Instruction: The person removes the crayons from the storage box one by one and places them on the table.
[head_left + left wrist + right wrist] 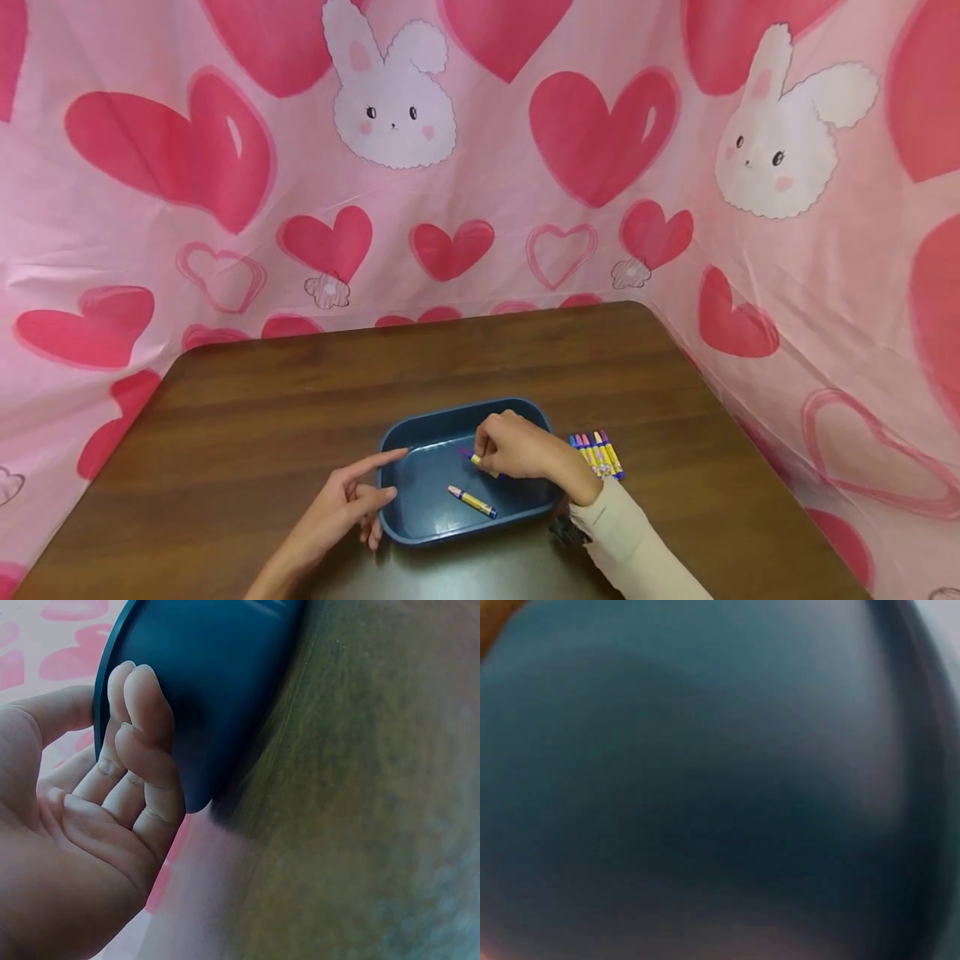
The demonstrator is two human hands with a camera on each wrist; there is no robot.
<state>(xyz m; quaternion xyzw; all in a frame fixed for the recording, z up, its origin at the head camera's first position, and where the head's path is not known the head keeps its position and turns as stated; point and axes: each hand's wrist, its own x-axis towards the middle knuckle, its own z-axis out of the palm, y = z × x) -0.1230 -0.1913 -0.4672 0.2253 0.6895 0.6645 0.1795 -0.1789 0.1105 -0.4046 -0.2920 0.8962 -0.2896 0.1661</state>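
Observation:
In the head view, my right hand (517, 446) is over the blue tray (420, 540), pinching a purple-tipped crayon (474, 458) with a yellow wrapper. A second crayon (472, 502), with a pale peach tip and a blue end, lies on the tray floor just below it. My left hand (348, 496) holds the tray's left rim, thumb and forefinger reaching over the edge. In the left wrist view, the other fingers of the left hand (112, 802) curl against the tray's outer wall (217, 682). The right wrist view is a blur of dark blue tray (705, 750).
Several crayons (597, 454) in yellow wrappers lie side by side on the brown wooden table (450, 358), right of the tray and beside the right forearm. A pink cloth (495, 192) with hearts and rabbits hangs behind the table and along its sides.

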